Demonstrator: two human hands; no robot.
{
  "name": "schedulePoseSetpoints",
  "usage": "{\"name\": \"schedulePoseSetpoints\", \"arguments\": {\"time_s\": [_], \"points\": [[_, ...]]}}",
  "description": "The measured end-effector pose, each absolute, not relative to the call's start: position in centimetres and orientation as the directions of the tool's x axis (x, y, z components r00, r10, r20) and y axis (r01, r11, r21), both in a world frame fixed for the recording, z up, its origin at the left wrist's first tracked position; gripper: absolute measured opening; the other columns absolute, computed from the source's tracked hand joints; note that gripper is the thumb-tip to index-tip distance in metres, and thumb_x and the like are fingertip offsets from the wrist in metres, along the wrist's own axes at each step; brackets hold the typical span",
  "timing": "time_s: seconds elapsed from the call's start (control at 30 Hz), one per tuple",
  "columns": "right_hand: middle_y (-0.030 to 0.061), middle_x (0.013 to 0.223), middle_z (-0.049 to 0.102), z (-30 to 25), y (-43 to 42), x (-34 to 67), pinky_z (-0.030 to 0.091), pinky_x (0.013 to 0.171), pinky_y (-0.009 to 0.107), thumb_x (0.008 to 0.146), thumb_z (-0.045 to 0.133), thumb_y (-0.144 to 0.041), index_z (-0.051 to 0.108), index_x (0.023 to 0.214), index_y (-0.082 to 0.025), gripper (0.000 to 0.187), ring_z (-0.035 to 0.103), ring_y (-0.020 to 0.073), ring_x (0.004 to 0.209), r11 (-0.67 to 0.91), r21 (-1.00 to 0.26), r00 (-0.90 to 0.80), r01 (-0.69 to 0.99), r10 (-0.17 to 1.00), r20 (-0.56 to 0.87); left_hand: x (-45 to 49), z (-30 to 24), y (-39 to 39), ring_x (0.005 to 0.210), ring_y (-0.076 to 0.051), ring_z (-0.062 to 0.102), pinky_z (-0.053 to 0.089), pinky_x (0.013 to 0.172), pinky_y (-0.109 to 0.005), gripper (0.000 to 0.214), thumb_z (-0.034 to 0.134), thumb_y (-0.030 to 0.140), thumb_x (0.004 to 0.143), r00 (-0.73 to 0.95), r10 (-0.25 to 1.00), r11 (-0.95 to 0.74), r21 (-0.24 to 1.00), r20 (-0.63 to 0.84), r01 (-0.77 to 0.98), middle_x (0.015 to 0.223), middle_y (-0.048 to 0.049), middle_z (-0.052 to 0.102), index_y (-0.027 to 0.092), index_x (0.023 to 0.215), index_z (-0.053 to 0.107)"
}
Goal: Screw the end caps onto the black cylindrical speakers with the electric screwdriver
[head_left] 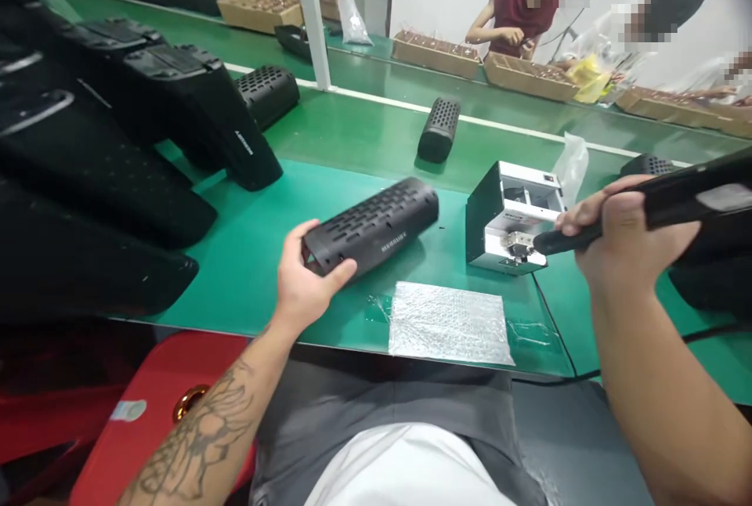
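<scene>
My left hand (302,279) is wrapped round the near end of a black perforated housing (373,228), which lies tilted over the green bench top. Pale lettering runs along the side of this housing. In my right hand (626,236) is a black electric screwdriver (675,196), held level. Its tip meets the front outlet of a white-and-black screw feeder (514,216); whether a screw sits on the bit is too small to tell. A silver bubble-foil sheet (450,323) is taped to the bench between my hands.
Large black casings (193,99) crowd the bench on the left. Another perforated housing (439,130) rests farther back, beside the conveyor line. Cardboard trays (435,53) line the far side, where a person in a red shirt (522,12) works. A red stool (158,396) stands below left.
</scene>
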State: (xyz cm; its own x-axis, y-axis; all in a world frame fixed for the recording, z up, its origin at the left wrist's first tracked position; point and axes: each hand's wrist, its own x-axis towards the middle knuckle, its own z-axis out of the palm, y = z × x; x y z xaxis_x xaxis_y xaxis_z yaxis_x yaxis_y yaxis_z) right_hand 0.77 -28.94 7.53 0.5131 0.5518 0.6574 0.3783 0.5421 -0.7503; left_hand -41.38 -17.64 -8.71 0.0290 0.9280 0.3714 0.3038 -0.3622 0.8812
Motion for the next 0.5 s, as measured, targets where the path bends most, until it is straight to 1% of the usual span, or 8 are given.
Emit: {"name": "schedulePoseSetpoints", "arguments": {"time_s": [0.03,0.1,0.2,0.27,0.37,0.43,0.5], "points": [[-0.0019,0.067,0.066,6.7,-28.7,0.9,0.056,0.055,0.046,0.092,0.109,-0.060,0.078,0.093,-0.030,0.042,0.062,0.0214,0.055,0.537,-0.757,0.501,0.372,0.570,0.651,-40.6,-8.5,-15.6,0.139,-0.041,0.080,0.067,0.127,-0.060,0.104,0.103,0.075,0.080,-0.033,0.923,-0.357,0.884,0.384,0.301,0.155,-0.0174,0.074,0.024,0.162,0.064],[-0.0025,0.066,0.065,5.6,-28.6,1.2,0.056,0.054,0.046,0.094,0.108,-0.061,0.078,0.093,-0.033,0.041,0.061,0.0216,0.054,0.537,-0.768,0.489,0.348,0.595,0.638,-38.2,-7.9,-11.1,0.142,-0.039,0.077,0.063,0.132,-0.057,0.101,0.104,0.069,0.080,-0.137,0.906,-0.344,0.886,0.400,0.311,0.155,-0.0171,0.072,0.022,0.159,0.062],[-0.0036,0.065,0.064,4.9,-28.8,1.7,0.055,0.051,0.045,0.094,0.107,-0.063,0.078,0.093,-0.034,0.042,0.060,0.0210,0.051,0.535,-0.782,0.485,0.320,0.616,0.621,-33.2,-6.4,-4.5,0.151,-0.036,0.072,0.057,0.138,-0.050,0.094,0.105,0.049,0.084,-0.209,0.901,-0.296,0.890,0.381,0.346,0.161,-0.0178,0.068,0.019,0.159,0.056],[-0.0040,0.065,0.066,5.0,-28.9,1.7,0.057,0.049,0.044,0.089,0.110,-0.065,0.078,0.092,-0.033,0.045,0.061,0.0210,0.050,0.530,-0.791,0.489,0.307,0.624,0.609,-29.4,-5.2,-0.6,0.158,-0.035,0.068,0.052,0.144,-0.048,0.094,0.103,0.038,0.087,-0.207,0.915,-0.252,0.891,0.347,0.378,0.167,-0.0206,0.065,0.017,0.163,0.052],[-0.0048,0.064,0.067,5.4,-29.2,1.1,0.060,0.048,0.041,0.086,0.112,-0.064,0.079,0.089,-0.031,0.047,0.062,0.0201,0.048,0.518,-0.810,0.504,0.276,0.639,0.581,-24.1,-3.7,4.0,0.172,-0.036,0.057,0.042,0.151,-0.047,0.097,0.098,0.035,0.094,-0.171,0.946,-0.178,0.879,0.277,0.442,0.178,-0.0249,0.055,0.016,0.171,0.043],[-0.0042,0.062,0.067,6.0,-29.7,0.8,0.060,0.047,0.040,0.086,0.111,-0.063,0.081,0.090,-0.031,0.044,0.062,0.0202,0.046,0.501,-0.829,0.506,0.248,0.663,0.552,-21.6,-3.0,6.2,0.175,-0.038,0.054,0.040,0.153,-0.049,0.098,0.095,0.036,0.098,-0.140,0.959,-0.156,0.874,0.245,0.461,0.182,-0.0275,0.050,0.016,0.176,0.040],[-0.0021,0.060,0.065,6.4,-30.7,0.7,0.060,0.044,0.042,0.087,0.109,-0.060,0.084,0.093,-0.032,0.038,0.060,0.0223,0.043,0.479,-0.850,0.496,0.220,0.695,0.520,-19.7,-2.4,7.7,0.176,-0.042,0.053,0.040,0.152,-0.054,0.100,0.094,0.032,0.098,-0.110,0.967,-0.156,0.875,0.230,0.458,0.183,-0.0326,0.048,0.011,0.179,0.038]]}}
